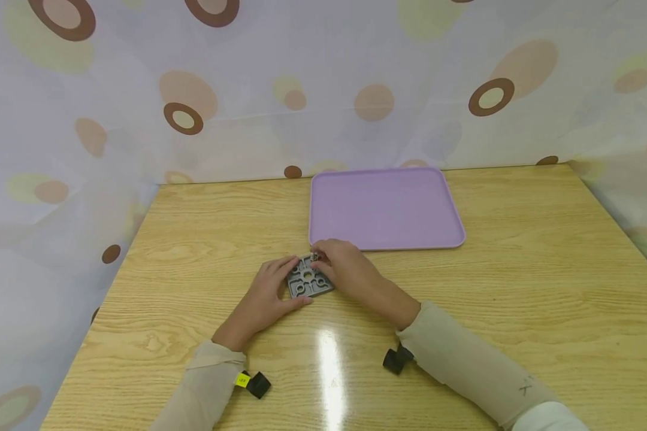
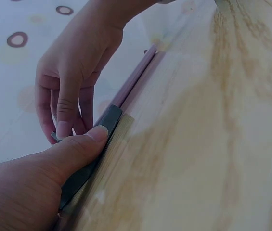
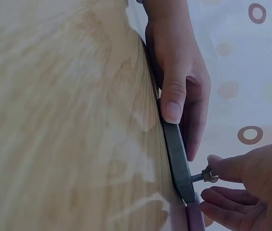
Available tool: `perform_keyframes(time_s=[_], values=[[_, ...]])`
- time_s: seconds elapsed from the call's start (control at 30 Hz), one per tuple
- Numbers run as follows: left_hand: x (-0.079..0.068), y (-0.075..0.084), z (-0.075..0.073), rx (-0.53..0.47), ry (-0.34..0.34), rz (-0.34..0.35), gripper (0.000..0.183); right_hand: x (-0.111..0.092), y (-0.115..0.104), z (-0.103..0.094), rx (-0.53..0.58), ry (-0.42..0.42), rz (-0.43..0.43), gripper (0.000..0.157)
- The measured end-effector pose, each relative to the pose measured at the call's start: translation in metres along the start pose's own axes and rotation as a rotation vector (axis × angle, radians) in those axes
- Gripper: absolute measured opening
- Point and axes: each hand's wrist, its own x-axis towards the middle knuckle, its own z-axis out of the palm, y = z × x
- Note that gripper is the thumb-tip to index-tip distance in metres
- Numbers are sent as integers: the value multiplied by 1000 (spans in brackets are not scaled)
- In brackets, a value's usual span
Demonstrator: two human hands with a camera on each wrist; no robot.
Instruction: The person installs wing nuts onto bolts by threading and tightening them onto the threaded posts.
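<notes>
A square grey metal plate (image 1: 313, 288) with raised ribs and round holes lies flat on the wooden table. My left hand (image 1: 266, 294) grips it from the left, thumb along the near edge and fingers at the far-left side. Over the plate's far-right corner, my right hand (image 1: 353, 272) pinches a small threaded bolt (image 3: 209, 176) with a winged metal head between thumb and fingertips. In the right wrist view the bolt's thread points at the plate's face, its tip right at the surface. The left wrist view shows the plate (image 2: 108, 120) edge-on, with most of the bolt hidden behind fingers.
A purple tray (image 1: 388, 206) with a low rim rests just beyond the plate, near the back edge of the wooden table (image 1: 517, 269). A patterned cloth (image 1: 323, 72) hangs behind and at both sides. Black wrist-camera mounts (image 1: 259, 385) sit at both sleeves.
</notes>
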Motion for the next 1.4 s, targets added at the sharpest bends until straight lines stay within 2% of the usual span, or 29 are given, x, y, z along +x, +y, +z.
perform_keyframes(time_s=[0.23, 0.57, 0.93, 1.4], values=[[0, 1, 0, 0, 4, 7, 83, 1, 1, 0, -23, 6, -3, 32], [0, 1, 0, -13, -13, -20, 84, -1, 1, -3, -37, 42, 11, 12], [0, 1, 0, -13, -9, -17, 84, -1, 0, -4, -48, 18, 6, 11], [0, 0, 0, -21, -8, -11, 84, -1, -1, -4, -11, 19, 20, 4]])
